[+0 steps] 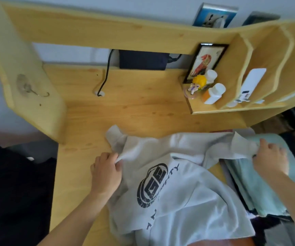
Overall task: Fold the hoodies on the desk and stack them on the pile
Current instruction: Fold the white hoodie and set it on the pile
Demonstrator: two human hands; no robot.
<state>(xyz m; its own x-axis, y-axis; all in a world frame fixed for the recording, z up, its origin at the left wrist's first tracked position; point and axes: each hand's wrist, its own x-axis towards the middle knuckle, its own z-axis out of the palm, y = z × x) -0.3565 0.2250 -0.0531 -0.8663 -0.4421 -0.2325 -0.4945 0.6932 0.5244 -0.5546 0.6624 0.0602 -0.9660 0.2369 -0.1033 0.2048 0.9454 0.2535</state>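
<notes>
A light grey hoodie (182,189) with a dark round logo lies spread and rumpled on the wooden desk (134,107), its lower part hanging over the front edge. My left hand (105,173) pinches the fabric at the hoodie's left side. At the right end, my right hand (269,157) grips a bunched grey part, over a pile of folded clothes (260,192) with a pale teal piece on top. The pile sits at the desk's right edge.
A shelf unit (249,71) at the back right holds a framed picture, a small figurine and white bottles. A black cable (105,75) runs into a desk hole near a dark box (143,59). Dark fabric (15,192) lies left of the desk.
</notes>
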